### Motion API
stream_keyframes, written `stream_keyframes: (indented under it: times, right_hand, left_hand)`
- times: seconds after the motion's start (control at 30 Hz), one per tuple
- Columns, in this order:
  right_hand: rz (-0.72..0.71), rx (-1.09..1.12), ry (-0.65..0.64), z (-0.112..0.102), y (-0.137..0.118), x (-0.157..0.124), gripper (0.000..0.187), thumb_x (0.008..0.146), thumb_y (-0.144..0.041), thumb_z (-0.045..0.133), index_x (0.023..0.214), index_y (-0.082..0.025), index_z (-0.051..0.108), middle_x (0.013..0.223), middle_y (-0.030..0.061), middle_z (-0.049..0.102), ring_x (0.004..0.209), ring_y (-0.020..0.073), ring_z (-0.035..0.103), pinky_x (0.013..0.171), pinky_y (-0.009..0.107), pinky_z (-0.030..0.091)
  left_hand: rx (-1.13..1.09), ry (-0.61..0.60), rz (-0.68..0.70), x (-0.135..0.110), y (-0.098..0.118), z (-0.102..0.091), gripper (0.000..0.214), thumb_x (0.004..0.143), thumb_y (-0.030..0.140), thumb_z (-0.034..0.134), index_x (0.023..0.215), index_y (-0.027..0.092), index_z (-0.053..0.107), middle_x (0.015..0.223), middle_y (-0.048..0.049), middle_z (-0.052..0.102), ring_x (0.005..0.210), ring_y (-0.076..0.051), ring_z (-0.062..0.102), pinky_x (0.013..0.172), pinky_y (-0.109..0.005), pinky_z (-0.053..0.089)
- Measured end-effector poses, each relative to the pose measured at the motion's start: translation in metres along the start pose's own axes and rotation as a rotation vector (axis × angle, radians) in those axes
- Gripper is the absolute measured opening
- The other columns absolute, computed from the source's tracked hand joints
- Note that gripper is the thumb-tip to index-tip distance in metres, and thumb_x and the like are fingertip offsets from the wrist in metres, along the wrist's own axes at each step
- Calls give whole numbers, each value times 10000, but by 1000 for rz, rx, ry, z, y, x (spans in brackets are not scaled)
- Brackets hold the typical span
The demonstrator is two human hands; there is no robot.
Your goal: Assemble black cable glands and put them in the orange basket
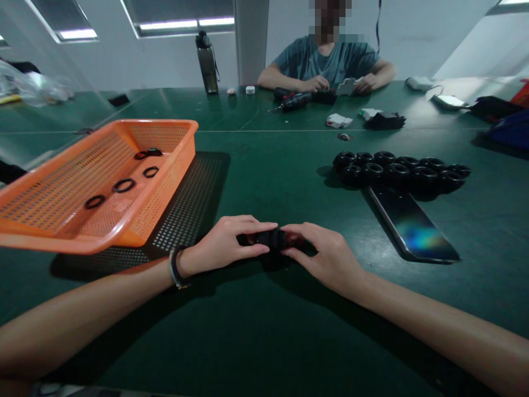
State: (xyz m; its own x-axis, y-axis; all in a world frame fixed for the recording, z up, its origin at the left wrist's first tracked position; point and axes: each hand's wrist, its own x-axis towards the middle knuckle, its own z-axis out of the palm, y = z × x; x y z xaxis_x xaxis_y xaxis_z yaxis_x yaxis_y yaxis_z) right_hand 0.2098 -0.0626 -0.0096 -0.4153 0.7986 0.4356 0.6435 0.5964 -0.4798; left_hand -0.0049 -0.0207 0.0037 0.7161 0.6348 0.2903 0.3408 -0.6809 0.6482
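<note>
Both hands meet over the table in front of me at a small black cylindrical part (270, 239) with a ridged band near its right end. My left hand (233, 240) pinches its left side between thumb and fingers. At the right end, the fingertips of my right hand (320, 248) are closed on the same part. The fingers partly hide it, so its full shape cannot be made out. To the right lie several black ring-shaped parts (399, 172) packed in two rows. An orange basket (165, 220) at the left holds several thin black rings (124, 185).
A phone (413, 223) lies right of my hands, touching the black rows. Across the green table (264, 165) a person (326, 66) handles a grey part. Near them are a power drill (293, 102), a bottle (206, 63) and small white and black pieces (384, 120).
</note>
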Motion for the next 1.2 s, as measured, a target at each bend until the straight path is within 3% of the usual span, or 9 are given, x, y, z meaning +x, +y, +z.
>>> stream_keyframes:
  times: [0.57,1.2]
  right_hand:
    - [-33,-14,11,0,2,-1,189,798,-126,595,973,-184,634,777,36,705,653,158,661,594,278,561]
    - [2,47,41,3,1,0,215,769,-105,598,967,-189,606,833,32,716,719,167,681,666,307,577]
  left_hand:
    - [-24,-20,-31,-2,1,0,387,811,251,655,1185,160,613,999,-80,681,872,-150,643,786,-252,501]
    - [16,9,-13,-1,-1,0,375,812,245,651,1181,182,621,982,-60,692,851,-143,648,782,-239,502]
